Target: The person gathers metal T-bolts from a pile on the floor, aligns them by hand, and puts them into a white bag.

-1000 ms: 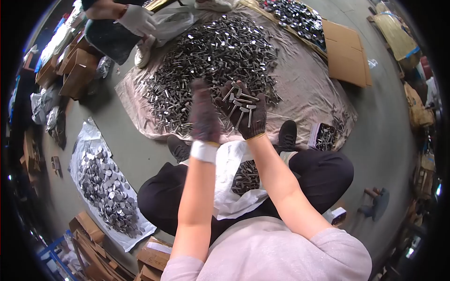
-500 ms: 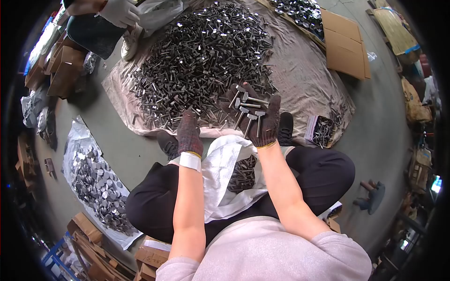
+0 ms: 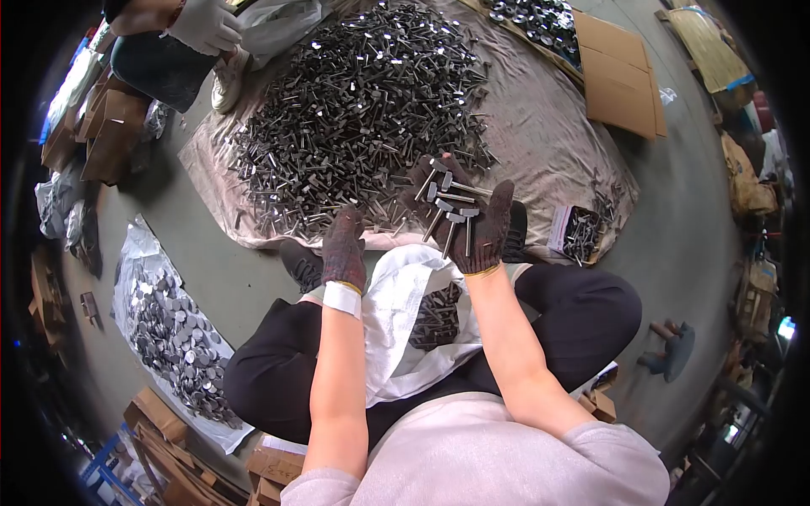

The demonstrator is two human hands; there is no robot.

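My right hand, in a dark knit glove, is turned palm up and holds several metal T-head bolts spread across the palm and fingers. My left hand, gloved the same way, is held upright beside it with its fingers drawn together; what is inside them is hidden. Between my legs an open white woven sack has more bolts in it. In front of both hands lies a large pile of similar bolts on a cloth.
A small box of bolts sits by my right foot. On the left, many metal discs lie on plastic sheeting. A co-worker's white-gloved hand shows at the top left. Flattened cardboard lies at the upper right.
Both hands are slightly lower in view, and the bolts in my right palm have shifted a little. My left hand stays upright, apart from the pile.
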